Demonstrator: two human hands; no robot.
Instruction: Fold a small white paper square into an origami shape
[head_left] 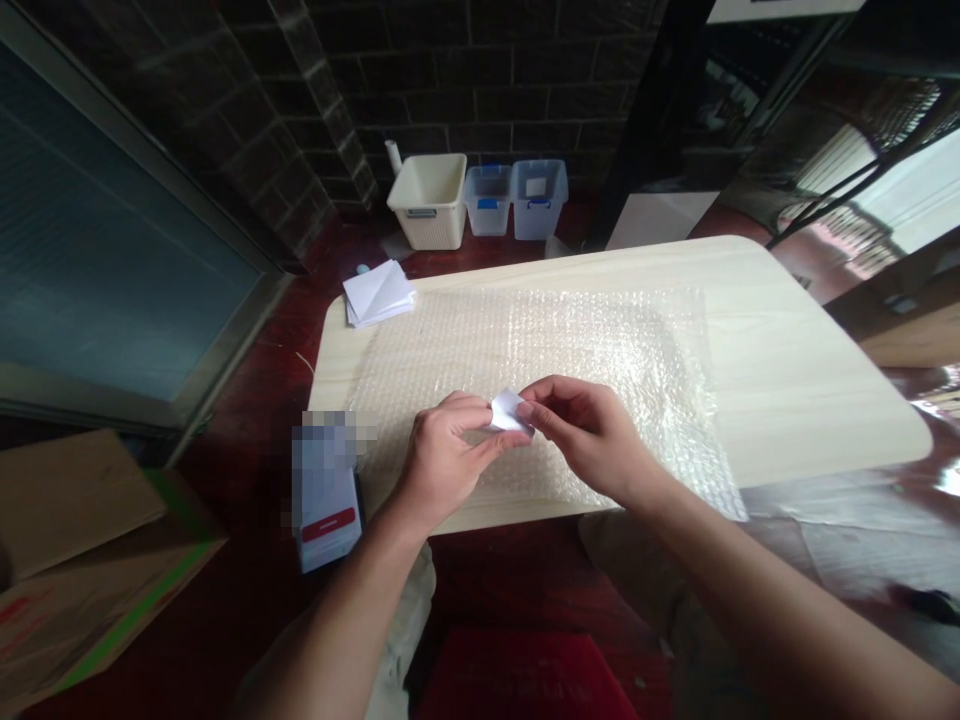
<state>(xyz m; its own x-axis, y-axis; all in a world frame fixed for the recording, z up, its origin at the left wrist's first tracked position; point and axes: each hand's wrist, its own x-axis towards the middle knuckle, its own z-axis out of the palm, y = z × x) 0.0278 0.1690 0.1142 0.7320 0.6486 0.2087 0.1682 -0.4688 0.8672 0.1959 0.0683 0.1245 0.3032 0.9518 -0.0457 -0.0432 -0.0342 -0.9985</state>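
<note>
A small folded piece of white paper [509, 412] is pinched between both my hands just above the near part of the table. My left hand [444, 455] grips its left side with thumb and fingers closed. My right hand [589, 430] pinches its right side with its fingers curled. Under the hands a sheet of clear bubble wrap [570, 350] lies spread over the light wooden table [810, 370].
A stack of white paper [377, 292] sits at the table's far left corner. A white box with a red label [326, 500] stands at the near left edge. Cardboard boxes [82, 560] lie on the floor at left. Three plastic bins [480, 198] stand by the brick wall.
</note>
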